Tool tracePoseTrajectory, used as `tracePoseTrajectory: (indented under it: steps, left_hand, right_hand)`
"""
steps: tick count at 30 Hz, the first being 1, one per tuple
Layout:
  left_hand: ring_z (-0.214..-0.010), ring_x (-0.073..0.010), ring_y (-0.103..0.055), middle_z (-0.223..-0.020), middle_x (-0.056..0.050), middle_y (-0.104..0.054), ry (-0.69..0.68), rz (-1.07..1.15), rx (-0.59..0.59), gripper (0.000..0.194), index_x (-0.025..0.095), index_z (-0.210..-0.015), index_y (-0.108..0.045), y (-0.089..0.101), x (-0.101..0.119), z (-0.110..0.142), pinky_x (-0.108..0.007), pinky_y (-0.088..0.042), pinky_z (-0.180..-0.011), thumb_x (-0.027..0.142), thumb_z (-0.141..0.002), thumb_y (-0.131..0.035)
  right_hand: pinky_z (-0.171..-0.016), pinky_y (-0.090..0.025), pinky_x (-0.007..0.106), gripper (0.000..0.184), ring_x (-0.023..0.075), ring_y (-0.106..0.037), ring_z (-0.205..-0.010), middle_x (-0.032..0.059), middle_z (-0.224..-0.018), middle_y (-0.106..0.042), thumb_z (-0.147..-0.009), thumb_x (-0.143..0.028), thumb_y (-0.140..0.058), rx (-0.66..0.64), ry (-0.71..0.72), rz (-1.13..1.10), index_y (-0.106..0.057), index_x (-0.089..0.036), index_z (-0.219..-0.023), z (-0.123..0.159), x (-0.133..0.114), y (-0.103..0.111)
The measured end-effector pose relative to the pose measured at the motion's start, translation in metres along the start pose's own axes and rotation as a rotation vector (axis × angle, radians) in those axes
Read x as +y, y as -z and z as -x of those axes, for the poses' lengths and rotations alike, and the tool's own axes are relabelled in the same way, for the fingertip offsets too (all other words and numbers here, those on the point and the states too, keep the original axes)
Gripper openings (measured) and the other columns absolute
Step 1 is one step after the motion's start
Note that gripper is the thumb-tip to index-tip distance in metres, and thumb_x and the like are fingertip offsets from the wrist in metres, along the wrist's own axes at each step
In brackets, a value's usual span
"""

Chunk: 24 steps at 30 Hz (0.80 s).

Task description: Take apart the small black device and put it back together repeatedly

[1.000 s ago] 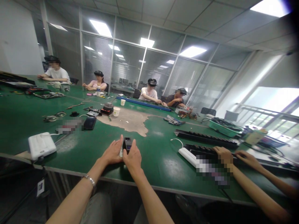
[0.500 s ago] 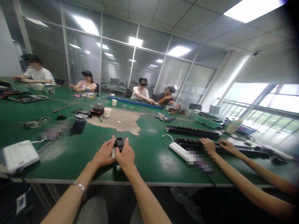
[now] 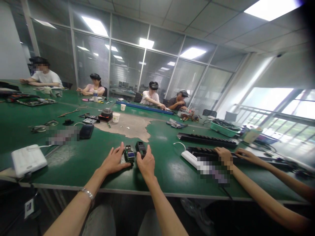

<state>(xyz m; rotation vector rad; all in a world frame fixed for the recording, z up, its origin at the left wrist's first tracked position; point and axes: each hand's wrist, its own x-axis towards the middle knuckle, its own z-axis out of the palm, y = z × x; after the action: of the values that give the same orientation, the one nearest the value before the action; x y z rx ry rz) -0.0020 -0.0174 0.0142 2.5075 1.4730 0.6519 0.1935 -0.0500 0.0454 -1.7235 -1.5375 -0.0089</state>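
My left hand (image 3: 113, 161) is around a small green circuit board (image 3: 129, 154) with a dark-blue screen-like part. Its thumb lies at the board's lower edge, and its fingers stretch along the left side. A black plastic housing (image 3: 140, 148) with openings in its face is in my right hand (image 3: 147, 165), thumb on the near side and fingers along the right edge. The board and the housing are side by side with a narrow gap between them, low over the green table (image 3: 167, 157). Whatever lies beneath the board is mostly hidden by my left hand.
A black phone (image 3: 86, 131), a white box (image 3: 29, 160) and a paper cup (image 3: 116, 117) are on the table. To the right lie a white power strip (image 3: 190, 158) and black slotted rails (image 3: 206, 140). A co-worker's hands (image 3: 225, 156) touch the nearer rail. Several people sit opposite.
The black housing has come away from the circuit board, which now shows. My right hand has moved right with the housing, while the board stays by my left hand. The view has shifted slightly.
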Motion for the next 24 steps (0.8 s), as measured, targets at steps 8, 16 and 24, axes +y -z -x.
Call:
tracePoseTrajectory:
  steps: [8,16,24]
  left_hand:
    - [-0.141,-0.0299,-0.026,-0.150,-0.016,-0.034,-0.004,0.021,-0.012,0.117,0.015,-0.146,0.023,0.000,0.000,0.002,-0.050,-0.008,-0.114,0.072,-0.077,-0.052]
    - [-0.139,-0.0291,-0.030,-0.147,-0.015,-0.039,-0.003,0.032,0.005,0.114,0.015,-0.147,0.021,0.003,0.002,0.003,-0.048,-0.010,-0.115,0.069,-0.078,-0.053]
    - [-0.139,-0.0291,-0.029,-0.148,-0.014,-0.039,-0.009,0.052,-0.001,0.114,0.016,-0.147,0.020,0.005,0.003,0.004,-0.048,-0.009,-0.115,0.067,-0.077,-0.054]
  right_hand:
    - [-0.087,-0.044,0.039,0.069,0.0308,-0.061,-0.101,0.0240,-0.110,-0.062,-0.087,-0.035,-0.051,-0.028,0.020,0.081,-0.033,0.003,-0.141,0.009,0.017,-0.011]
    - [-0.096,-0.040,0.044,0.071,0.0327,-0.050,-0.118,0.0267,-0.131,-0.050,-0.084,-0.039,-0.053,0.040,0.099,0.079,-0.035,0.002,-0.140,0.013,0.020,-0.015]
    - [-0.094,-0.042,0.041,0.063,0.0304,-0.056,-0.110,0.0228,-0.122,-0.058,-0.087,-0.035,-0.048,0.010,0.096,-0.002,-0.038,0.000,-0.139,0.011,0.018,-0.013]
